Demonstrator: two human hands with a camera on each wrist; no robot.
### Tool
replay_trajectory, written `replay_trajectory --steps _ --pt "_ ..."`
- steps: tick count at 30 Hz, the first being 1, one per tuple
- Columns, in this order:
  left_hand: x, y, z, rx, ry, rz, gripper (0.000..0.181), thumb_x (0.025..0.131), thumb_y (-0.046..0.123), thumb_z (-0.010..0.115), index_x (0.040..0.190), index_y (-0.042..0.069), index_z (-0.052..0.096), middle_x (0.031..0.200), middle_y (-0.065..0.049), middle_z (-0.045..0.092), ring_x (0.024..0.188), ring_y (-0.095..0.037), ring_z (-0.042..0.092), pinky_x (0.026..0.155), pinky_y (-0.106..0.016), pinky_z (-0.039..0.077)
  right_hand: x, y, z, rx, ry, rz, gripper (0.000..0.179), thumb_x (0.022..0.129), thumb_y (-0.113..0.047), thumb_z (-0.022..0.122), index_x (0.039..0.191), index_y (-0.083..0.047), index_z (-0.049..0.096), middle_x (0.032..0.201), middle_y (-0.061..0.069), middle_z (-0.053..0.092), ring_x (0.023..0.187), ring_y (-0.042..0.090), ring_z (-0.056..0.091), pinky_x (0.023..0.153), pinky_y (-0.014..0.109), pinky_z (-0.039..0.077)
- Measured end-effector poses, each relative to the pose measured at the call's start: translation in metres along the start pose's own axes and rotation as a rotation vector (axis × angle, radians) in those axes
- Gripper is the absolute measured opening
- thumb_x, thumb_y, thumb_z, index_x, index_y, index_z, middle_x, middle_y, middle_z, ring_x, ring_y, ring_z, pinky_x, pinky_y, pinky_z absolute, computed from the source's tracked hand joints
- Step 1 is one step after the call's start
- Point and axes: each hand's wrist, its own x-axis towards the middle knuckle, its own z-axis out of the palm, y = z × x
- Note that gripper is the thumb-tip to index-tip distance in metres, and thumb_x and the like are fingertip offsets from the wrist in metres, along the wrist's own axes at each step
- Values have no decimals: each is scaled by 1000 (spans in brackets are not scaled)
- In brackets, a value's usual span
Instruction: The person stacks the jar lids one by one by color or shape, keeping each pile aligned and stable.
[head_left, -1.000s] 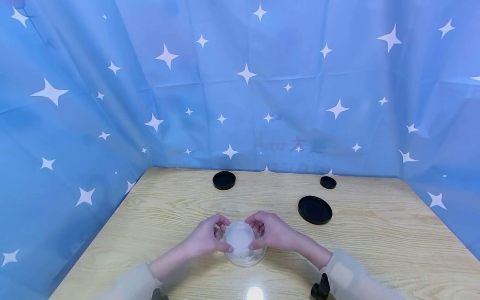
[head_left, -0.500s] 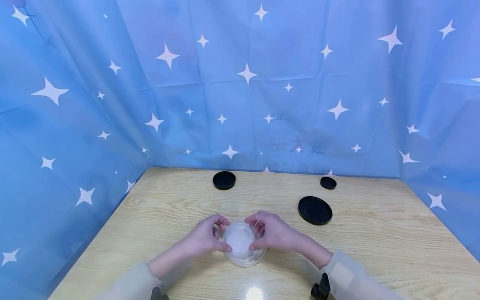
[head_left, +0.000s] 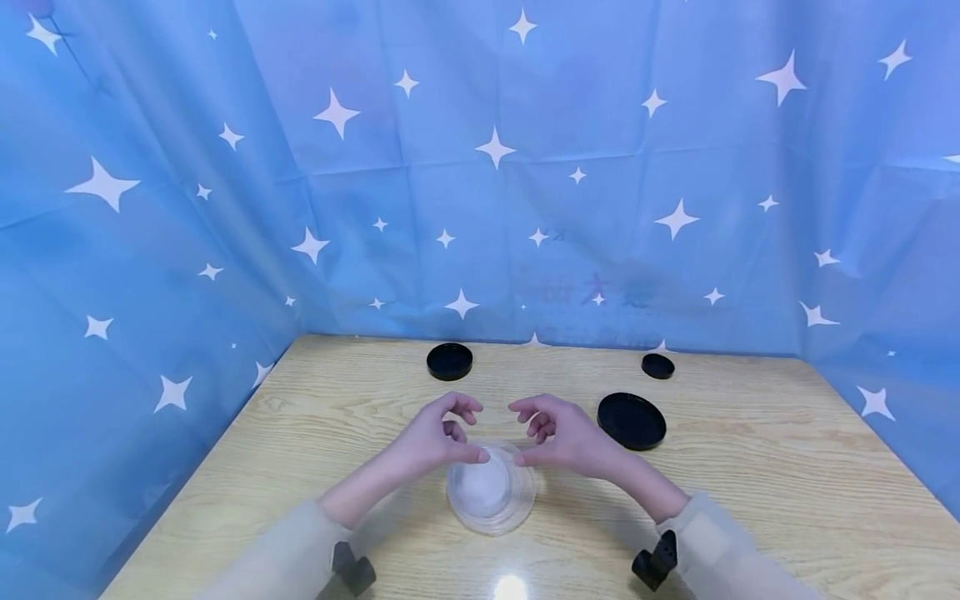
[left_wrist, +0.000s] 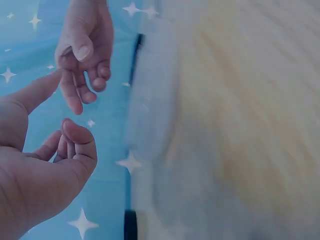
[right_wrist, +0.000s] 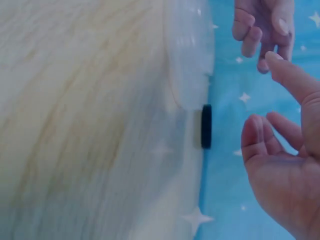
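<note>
A clear round stack of shallow dishes (head_left: pixel 491 500), wider at the bottom, rests on the table in the head view. Above its far side hover my left hand (head_left: pixel 435 433) and my right hand (head_left: pixel 566 437), facing each other with loosely bent fingers and nothing between them. In the left wrist view the clear stack (left_wrist: pixel 152 95) is blurred, apart from my left hand (left_wrist: pixel 45 170). The right wrist view also has the stack (right_wrist: pixel 190 55) to the side of my right hand (right_wrist: pixel 285 170). How many pieces make up the stack I cannot tell.
Three shallow black round lids or dishes lie on the wooden table (head_left: pixel 337 417): a medium one (head_left: pixel 449 362) at the back, a small one (head_left: pixel 657 366) at the back right, a large one (head_left: pixel 632 421) near my right hand. A blue starry curtain (head_left: pixel 480 208) hangs behind.
Both hands have let go of the clear stack's sides and risen up and away from it. Their fingers have spread a little. The stack stays where it was.
</note>
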Motion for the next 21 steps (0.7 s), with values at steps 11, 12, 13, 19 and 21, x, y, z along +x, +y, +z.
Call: replay_trajectory --steps 11,12,13,19,21 --pt "37 39 47 -176 -27 26 61 82 7 86 136 9 57 120 -9 57 86 -18 65 74 -28 55 -37 4 -50 -5 138 35 65 84 -17 87 141 -1 58 124 14 61 104 38 61 83 30 56" --pt "41 43 54 -193 -28 21 61 82 7 86 135 11 57 121 -9 58 86 -17 66 73 -28 55 -42 6 -55 -6 153 39 65 85 -16 86 141 0 57 123 15 61 103 38 60 83 30 56" --pt "44 47 61 -207 -32 19 61 82 8 86 135 12 57 121 -9 57 86 -17 66 73 -28 55 -47 8 -59 -5 169 50 65 85 -15 86 141 0 56 123 15 61 103 37 60 82 29 56" --pt "61 56 98 -217 -51 17 64 81 9 88 136 14 56 119 -2 57 85 -14 66 72 -27 55 -75 30 -87 -47 269 76 65 90 -13 81 145 2 51 126 21 60 100 24 61 81 25 54" --pt "67 52 107 -206 -48 15 65 80 8 88 135 16 57 119 -2 57 85 -13 66 72 -27 55 -82 40 -95 -69 300 87 66 91 -14 80 147 1 50 128 22 59 102 22 61 82 24 53"
